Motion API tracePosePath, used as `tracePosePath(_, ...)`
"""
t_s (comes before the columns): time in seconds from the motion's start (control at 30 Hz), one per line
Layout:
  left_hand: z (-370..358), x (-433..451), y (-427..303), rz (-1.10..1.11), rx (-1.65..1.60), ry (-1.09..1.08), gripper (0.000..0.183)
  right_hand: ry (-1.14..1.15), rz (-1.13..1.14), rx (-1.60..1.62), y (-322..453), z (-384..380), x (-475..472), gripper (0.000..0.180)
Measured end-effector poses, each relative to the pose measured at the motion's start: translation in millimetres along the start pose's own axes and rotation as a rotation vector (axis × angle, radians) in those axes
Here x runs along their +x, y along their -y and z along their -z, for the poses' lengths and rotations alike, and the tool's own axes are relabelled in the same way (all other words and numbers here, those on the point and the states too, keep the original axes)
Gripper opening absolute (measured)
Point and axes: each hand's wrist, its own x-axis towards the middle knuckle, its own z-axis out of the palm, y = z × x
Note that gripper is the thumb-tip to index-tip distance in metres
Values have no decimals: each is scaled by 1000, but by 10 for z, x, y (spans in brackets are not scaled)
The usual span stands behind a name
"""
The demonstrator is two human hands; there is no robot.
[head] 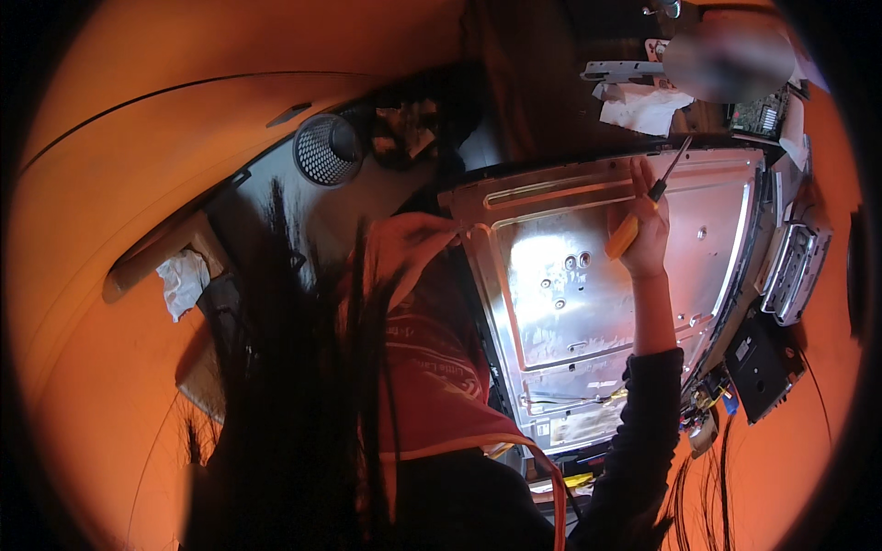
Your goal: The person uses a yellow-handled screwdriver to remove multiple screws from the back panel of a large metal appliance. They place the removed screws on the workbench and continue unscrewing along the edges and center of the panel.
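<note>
A large sheet-metal panel, apparently the back of a flat display, lies before me with pressed ridges, holes and a bright light reflection. My right hand is over its upper right part, closed around a screwdriver with a yellow handle and black collar. The screwdriver's shaft points up and away, its tip near the panel's far edge; two of my fingers are stretched out beside it. My left hand is at the panel's left corner, fingertips drawn together at the edge. Whether they grip it is hidden.
A perforated bin stands at upper left. White paper, a metal bracket and a circuit board lie beyond the panel. At right are a silver device and a black casing. Dark hair blocks the lower left.
</note>
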Motion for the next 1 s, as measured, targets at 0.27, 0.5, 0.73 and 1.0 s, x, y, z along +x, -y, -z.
tracePosePath(0.27, -386, 261, -85, -19, 323, -101, 14, 235, 275, -298, -211, 50, -220, 25)
tracePosePath(0.5, -536, 297, -64, -36, 276, -175, 18, 349, -4, -168, -224, 29, -269, 26)
tracePosePath(0.73, -662, 318, -19, -62, 86, -111, 19, 260, 169, -179, -330, 30, -324, 29)
tracePosePath(1.0, -329, 290, -5, 92, 48, -437, 19, 93, -852, 1274, -247, 31, -442, 63)
